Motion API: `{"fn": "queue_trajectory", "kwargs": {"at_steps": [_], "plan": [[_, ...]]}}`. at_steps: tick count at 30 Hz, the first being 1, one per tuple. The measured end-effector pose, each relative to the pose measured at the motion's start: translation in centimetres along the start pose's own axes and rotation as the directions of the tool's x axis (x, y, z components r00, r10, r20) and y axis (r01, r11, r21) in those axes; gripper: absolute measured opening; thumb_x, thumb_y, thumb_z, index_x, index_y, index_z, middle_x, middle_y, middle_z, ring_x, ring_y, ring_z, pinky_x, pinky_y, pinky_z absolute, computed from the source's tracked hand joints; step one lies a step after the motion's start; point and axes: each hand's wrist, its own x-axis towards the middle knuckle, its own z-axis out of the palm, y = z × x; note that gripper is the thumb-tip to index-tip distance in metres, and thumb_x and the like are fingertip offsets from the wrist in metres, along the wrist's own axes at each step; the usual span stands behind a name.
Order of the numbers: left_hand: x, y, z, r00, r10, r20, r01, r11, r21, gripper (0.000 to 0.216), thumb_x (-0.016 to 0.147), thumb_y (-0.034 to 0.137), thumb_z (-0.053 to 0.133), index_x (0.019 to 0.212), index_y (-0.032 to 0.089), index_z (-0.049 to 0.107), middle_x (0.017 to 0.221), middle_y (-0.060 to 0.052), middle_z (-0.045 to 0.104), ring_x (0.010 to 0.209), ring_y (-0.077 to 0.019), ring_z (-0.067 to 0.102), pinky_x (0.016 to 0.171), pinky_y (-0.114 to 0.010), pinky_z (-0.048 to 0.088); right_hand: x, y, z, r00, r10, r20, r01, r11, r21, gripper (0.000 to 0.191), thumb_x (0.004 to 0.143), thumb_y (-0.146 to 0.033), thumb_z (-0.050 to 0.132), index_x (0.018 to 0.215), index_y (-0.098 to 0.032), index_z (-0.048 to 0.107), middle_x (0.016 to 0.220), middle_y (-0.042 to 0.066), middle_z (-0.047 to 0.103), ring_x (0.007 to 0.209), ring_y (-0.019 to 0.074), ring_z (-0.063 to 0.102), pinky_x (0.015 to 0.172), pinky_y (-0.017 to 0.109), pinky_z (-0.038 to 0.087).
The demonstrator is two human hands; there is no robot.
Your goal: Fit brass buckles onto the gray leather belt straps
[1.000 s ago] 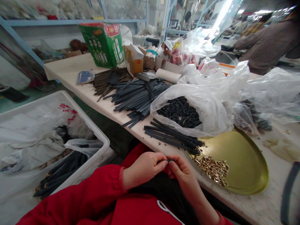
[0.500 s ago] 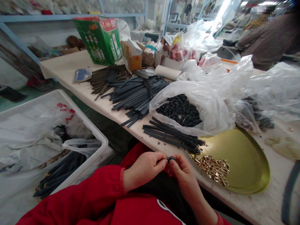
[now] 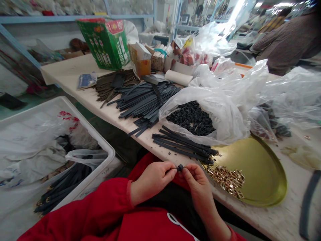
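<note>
Between my fingertips, over my lap, sits a small dark strap piece with a loop (image 3: 180, 168). My left hand (image 3: 155, 178) pinches it from the left, thumb against forefinger. From the right, my right hand (image 3: 197, 182) pinches the other side of it; most of the piece is hidden by the fingers. Just beyond, at the table's near edge, lies a bundle of black straps (image 3: 180, 145) with gold-coloured ends at the right. Small gold metal buckle parts (image 3: 227, 180) are heaped on a gold round tray (image 3: 265, 174). Behind, a clear plastic bag (image 3: 228, 124) holds many small black loops (image 3: 192, 118).
More black straps (image 3: 147, 100) and brown straps (image 3: 112, 85) lie farther back on the table (image 3: 75, 72). A green box (image 3: 104, 45) stands behind them. At left, a white bin (image 3: 110, 150) contains bags and finished-looking straps (image 3: 67, 185). A person (image 3: 288, 43) is at the far right.
My fingertips have shifted slightly, the right hand's fingers now a little lower on the small piece, so more of the dark loop shows. Both hands keep their pinch.
</note>
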Motion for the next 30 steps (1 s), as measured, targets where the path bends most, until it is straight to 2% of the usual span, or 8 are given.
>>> {"fn": "queue_trajectory", "kwargs": {"at_steps": [4,8,11,13,16,19,27,30], "plan": [[0.2,0.2,-0.2,0.999,0.025,-0.024,-0.024,1.000,0.016,0.021,0.087,0.024,0.043,0.074,0.016,0.057,0.071,0.001,0.058,0.067,-0.0117,0.052,0.059,-0.019,0.035,-0.5,0.5,0.5,0.992,-0.088,0.092,0.098,0.990,-0.105,0.023,0.072,-0.040,0.064,0.071,-0.018,0.056,0.062,-0.002,0.059,0.058,0.0123,0.054,0.056,0.024,0.045],[0.0,0.3,-0.4,0.999,0.036,-0.004,-0.036,0.998,-0.046,0.021,0.087,0.026,0.042,0.078,0.016,0.059,0.073,0.001,0.060,0.066,-0.0114,0.053,0.059,-0.019,0.036,-0.7,-0.3,0.3,0.981,-0.190,-0.037,0.185,0.976,-0.111,0.021,0.072,-0.038,0.065,0.078,-0.021,0.053,0.062,-0.004,0.057,0.056,0.0112,0.054,0.053,0.023,0.045],[-0.3,0.3,-0.4,1.000,0.014,-0.010,-0.015,0.996,-0.084,0.022,0.087,0.027,0.043,0.078,0.016,0.059,0.072,0.002,0.060,0.066,-0.0113,0.052,0.058,-0.019,0.035,-0.7,-1.2,0.2,0.976,-0.216,-0.033,0.207,0.963,-0.173,0.022,0.070,-0.038,0.066,0.078,-0.020,0.056,0.064,-0.002,0.058,0.056,0.0111,0.054,0.051,0.022,0.045],[-0.4,0.2,-0.4,1.000,0.002,-0.014,-0.004,0.995,-0.103,0.022,0.087,0.027,0.043,0.079,0.016,0.059,0.072,0.002,0.060,0.066,-0.0113,0.052,0.058,-0.019,0.036,-0.8,-1.4,0.2,0.981,-0.194,-0.024,0.187,0.967,-0.172,0.024,0.069,-0.040,0.067,0.076,-0.019,0.056,0.064,-0.002,0.059,0.055,0.0109,0.055,0.051,0.022,0.046],[-0.5,0.2,-0.3,1.000,0.011,-0.015,-0.013,0.992,-0.126,0.022,0.087,0.027,0.042,0.078,0.016,0.059,0.071,0.002,0.059,0.065,-0.0107,0.052,0.058,-0.019,0.035,-0.7,-1.2,0.2,0.991,-0.126,-0.050,0.123,0.990,-0.071,0.029,0.068,-0.041,0.068,0.084,-0.021,0.053,0.064,-0.003,0.061,0.057,0.0115,0.058,0.053,0.023,0.049],[-0.4,0.1,-0.2,1.000,0.017,-0.009,-0.018,0.992,-0.125,0.022,0.087,0.027,0.042,0.077,0.016,0.059,0.069,0.002,0.058,0.064,-0.0106,0.051,0.058,-0.019,0.035,-0.5,-0.9,0.0,0.998,-0.060,-0.018,0.060,0.998,-0.018,0.030,0.070,-0.042,0.067,0.084,-0.021,0.052,0.060,-0.004,0.061,0.055,0.0103,0.057,0.053,0.022,0.049],[-0.1,0.1,0.3,1.000,-0.014,-0.013,0.012,0.991,-0.135,0.022,0.087,0.027,0.042,0.076,0.016,0.058,0.069,0.002,0.056,0.064,-0.0108,0.050,0.056,-0.019,0.035,-0.3,-0.9,0.0,0.997,-0.048,-0.052,0.048,0.999,0.006,0.029,0.068,-0.043,0.068,0.079,-0.020,0.053,0.060,-0.003,0.061,0.056,0.0111,0.057,0.054,0.023,0.048],[0.1,0.0,0.5,1.000,-0.007,-0.011,0.005,0.989,-0.149,0.022,0.087,0.027,0.042,0.074,0.016,0.057,0.068,0.003,0.056,0.063,-0.0102,0.050,0.057,-0.019,0.035,-0.4,-0.7,0.2,1.000,-0.023,-0.002,0.023,1.000,0.011,0.028,0.069,-0.042,0.068,0.076,-0.020,0.053,0.059,-0.003,0.060,0.055,0.0114,0.055,0.054,0.023,0.046]]}}
